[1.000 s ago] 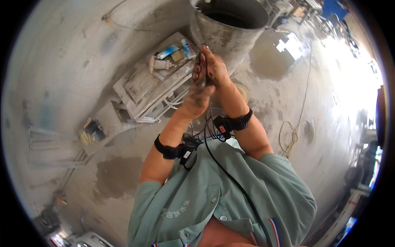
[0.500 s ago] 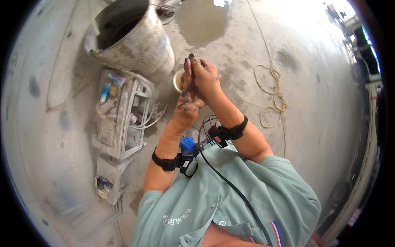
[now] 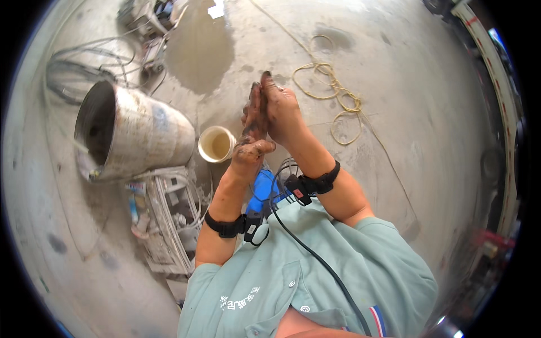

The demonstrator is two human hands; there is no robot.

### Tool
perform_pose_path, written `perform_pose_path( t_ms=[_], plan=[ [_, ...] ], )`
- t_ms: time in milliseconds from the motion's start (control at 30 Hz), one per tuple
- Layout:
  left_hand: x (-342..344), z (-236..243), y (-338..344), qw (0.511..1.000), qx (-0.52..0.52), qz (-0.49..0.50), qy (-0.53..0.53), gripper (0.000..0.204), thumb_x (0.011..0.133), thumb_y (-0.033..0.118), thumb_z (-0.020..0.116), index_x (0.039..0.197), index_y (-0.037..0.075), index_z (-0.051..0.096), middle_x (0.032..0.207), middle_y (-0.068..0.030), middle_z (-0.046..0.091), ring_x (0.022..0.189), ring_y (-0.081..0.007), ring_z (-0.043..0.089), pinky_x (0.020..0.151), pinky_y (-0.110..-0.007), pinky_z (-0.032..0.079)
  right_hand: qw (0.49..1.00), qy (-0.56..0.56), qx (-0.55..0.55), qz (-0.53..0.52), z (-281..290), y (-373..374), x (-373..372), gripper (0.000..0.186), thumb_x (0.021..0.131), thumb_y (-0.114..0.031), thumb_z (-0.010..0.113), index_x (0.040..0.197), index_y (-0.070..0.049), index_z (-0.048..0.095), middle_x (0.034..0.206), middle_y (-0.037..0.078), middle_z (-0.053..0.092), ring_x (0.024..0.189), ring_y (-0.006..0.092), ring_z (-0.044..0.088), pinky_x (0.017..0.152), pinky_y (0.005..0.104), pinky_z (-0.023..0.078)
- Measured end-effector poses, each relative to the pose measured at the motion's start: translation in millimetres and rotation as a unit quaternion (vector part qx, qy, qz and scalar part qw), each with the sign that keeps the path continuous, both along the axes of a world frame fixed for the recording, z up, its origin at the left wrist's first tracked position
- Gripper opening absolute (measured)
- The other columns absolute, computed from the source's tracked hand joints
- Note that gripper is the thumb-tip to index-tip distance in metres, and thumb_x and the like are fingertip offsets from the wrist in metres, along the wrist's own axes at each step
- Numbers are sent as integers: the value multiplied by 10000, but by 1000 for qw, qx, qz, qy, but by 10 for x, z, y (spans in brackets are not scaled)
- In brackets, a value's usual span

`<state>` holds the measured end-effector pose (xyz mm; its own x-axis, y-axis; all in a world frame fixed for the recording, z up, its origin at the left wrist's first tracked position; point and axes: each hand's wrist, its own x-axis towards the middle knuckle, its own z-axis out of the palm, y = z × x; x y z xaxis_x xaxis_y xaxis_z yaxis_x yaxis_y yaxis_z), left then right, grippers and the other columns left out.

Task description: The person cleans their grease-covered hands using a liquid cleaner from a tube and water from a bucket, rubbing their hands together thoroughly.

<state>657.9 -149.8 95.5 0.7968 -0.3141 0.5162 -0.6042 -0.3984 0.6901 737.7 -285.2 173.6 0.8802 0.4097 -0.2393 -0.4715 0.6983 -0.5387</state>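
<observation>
My left hand point(image 3: 251, 129), dark with grime, has its fingers stretched upward and its thumb out. My right hand point(image 3: 282, 110), also stained, is pressed against its fingers, thumb upright and the other fingers bent and partly hidden. I see no tool in either hand. Just left of them a white bucket point(image 3: 223, 135) with murky liquid stands on the floor. Beneath my forearms lie a blue object point(image 3: 260, 186) and looped black cables.
A large stained drum point(image 3: 158, 127) and a dirty low unit point(image 3: 160, 236) are at left. Hoses point(image 3: 79, 79) and machinery point(image 3: 143, 17) sit beyond. A puddle point(image 3: 200, 62) is ahead, a yellow cord point(image 3: 349, 107) at right, and a long rail point(image 3: 496, 112) at the far right.
My view has swung rightward, so the drum and low unit have moved left in the picture and the white bucket has come into full view. My hands remain together, shifting slightly.
</observation>
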Motion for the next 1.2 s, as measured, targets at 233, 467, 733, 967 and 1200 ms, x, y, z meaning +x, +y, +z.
perform_pose_path(
  t_ms=[233, 467, 733, 967, 1200],
  plan=[
    [768, 318, -429, 695, -582, -209, 367, 207, 801, -83, 500, 939, -13, 637, 1008, -94, 669, 1027, -173, 615, 948, -309, 453, 995, -91, -2, -45, 213, -492, 388, 420, 987, -284, 536, 1199, 80, 538, 1008, 159, 655, 908, 285, 652, 830, 398, 528],
    [1257, 584, -801, 665, -555, -140, 480, 257, 776, -102, 463, 961, 2, 608, 1083, -104, 594, 1078, -173, 529, 984, -288, 369, 976, 6, -65, -209, 159, -524, 811, 382, 977, -346, 560, 869, 19, 563, 763, 104, 607, 669, 235, 626, 633, 356, 548],
    [1745, 201, -917, 837, -348, -246, 344, 151, 815, -74, 482, 747, -43, 613, 1058, -131, 623, 962, -193, 583, 912, -329, 436, 965, -98, -84, -226, 145, -851, 953, 241, 984, -239, 564, 1031, -3, 583, 855, 87, 618, 803, 195, 631, 761, 332, 530],
    [1844, 194, -1526, 942, -140, -280, 117, 334, 822, -120, 480, 1147, -61, 537, 1237, -143, 572, 1001, -204, 566, 811, -308, 470, 949, -11, -40, -311, 192, -1430, 959, 247, 948, -271, 631, 909, -39, 557, 768, 64, 573, 679, 158, 571, 615, 312, 487],
    [2132, -211, -1948, 697, -370, -373, 488, 395, 868, -27, 491, 1261, -10, 465, 1239, -112, 541, 1047, -183, 526, 841, -286, 451, 870, -204, -230, -385, 223, -1902, 627, 267, 882, -126, 648, 1111, -17, 564, 1020, 84, 626, 948, 186, 615, 846, 355, 518]
  ],
)
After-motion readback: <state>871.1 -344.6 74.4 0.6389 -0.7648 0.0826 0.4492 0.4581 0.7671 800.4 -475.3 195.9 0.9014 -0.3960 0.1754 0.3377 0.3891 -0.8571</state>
